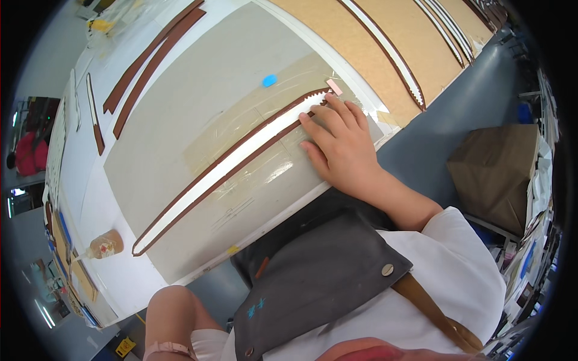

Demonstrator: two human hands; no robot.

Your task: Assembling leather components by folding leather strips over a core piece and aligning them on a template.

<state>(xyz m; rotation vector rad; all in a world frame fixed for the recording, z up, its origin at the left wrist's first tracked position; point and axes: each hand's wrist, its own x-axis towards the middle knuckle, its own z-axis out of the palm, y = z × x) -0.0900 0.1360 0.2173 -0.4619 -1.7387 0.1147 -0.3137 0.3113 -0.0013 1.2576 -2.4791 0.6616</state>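
Observation:
A long, curved white strip with folded brown edges [223, 171] lies slantwise on a grey board [180, 108]. Its brown edging is notched into small teeth at the far right end. My right hand [343, 141] rests over that end, fingers apart and slightly bent, with the fingertips touching the strip and its edge. A small pink block [334, 87] sits just beyond my fingertips, and a blue piece [269, 80] lies farther up the board. Of my left side, only a bent arm with a pink wristband shows at the lower left; the hand itself is out of view.
Brown strips [158, 69] lie at the far left, and a narrow brown-and-white piece [94, 114] beside them. A squeeze bottle [105, 245] is at the left. Similar edged strips [385, 45] rest on a tan board [361, 72]. A brown bag [497, 174] stands at the right.

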